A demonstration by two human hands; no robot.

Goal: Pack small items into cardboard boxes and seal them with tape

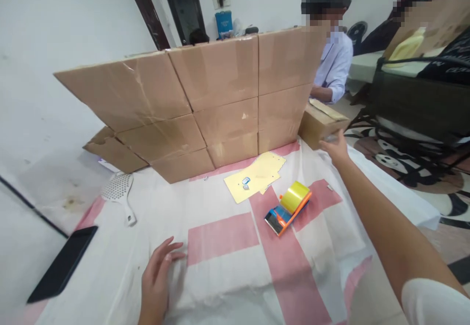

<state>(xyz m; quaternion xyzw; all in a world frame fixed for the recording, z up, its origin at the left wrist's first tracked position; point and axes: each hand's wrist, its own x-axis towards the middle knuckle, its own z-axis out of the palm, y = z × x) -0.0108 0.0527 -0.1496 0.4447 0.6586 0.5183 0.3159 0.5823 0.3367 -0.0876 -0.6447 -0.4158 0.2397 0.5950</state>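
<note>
My left hand [159, 276] rests over the pink and white cloth near the table's front edge, fingers apart and holding nothing. My right arm reaches out to the far right, where my right hand [336, 148] grips the near corner of a small brown cardboard box [320, 123]. That box is beside the right end of a wall of joined cardboard [225, 82] standing across the table. An orange and blue tape dispenser with a yellow roll [295, 197] lies right of centre. Just behind it is a flat yellow sheet [253, 175] with small stickers on it.
A white hairbrush [119, 190] and a dark phone-like slab [63, 265] lie on the left of the cloth [220, 286]. Behind the cardboard's right end is a person in a light shirt [336, 65]. A dark chair [411, 100] stands at right.
</note>
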